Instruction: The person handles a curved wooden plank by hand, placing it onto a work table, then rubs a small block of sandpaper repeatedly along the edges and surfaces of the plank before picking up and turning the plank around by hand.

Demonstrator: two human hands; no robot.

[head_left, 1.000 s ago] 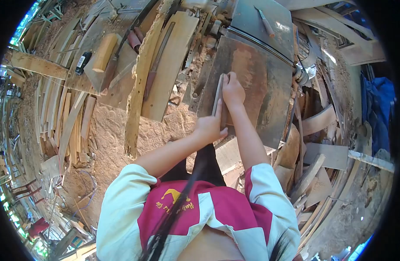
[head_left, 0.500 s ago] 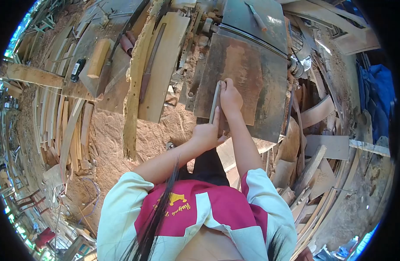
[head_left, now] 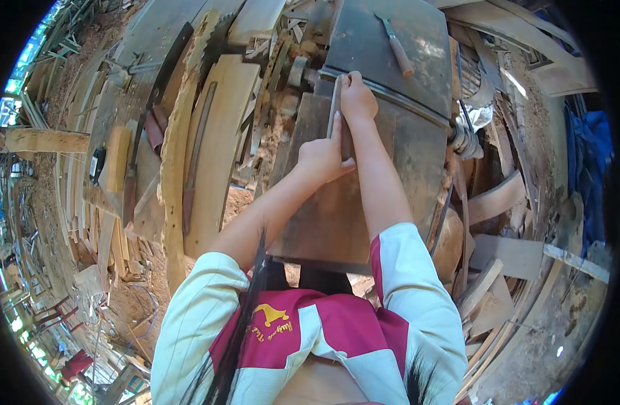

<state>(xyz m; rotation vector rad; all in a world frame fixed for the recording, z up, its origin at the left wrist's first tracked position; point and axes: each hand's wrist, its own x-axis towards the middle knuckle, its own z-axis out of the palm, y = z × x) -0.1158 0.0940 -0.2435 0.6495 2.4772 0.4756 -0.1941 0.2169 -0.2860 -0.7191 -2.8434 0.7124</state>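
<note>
A narrow wooden strip [head_left: 335,108] stands along the worn wooden board [head_left: 344,223], its far end by the metal bar [head_left: 391,98] that crosses the machine table. My right hand [head_left: 358,98] is closed round the strip's far part. Closer to my body, my left hand [head_left: 320,160] grips the near end, index finger stretched along the strip and thumb out to the right. The strip's underside is hidden by my hands.
Beyond the bar, a wooden-handled tool [head_left: 396,47] lies on the dark metal plate [head_left: 364,34]. To the left are a rough-edged plank [head_left: 173,162], a wide pale board [head_left: 219,135], a wood block [head_left: 118,158] and a black object [head_left: 97,165]. Scrap wood [head_left: 495,199] is piled at right.
Both hands and the strip have moved forward over the board, up to the metal bar. The view has shifted, with my body now closer to the board's near edge.
</note>
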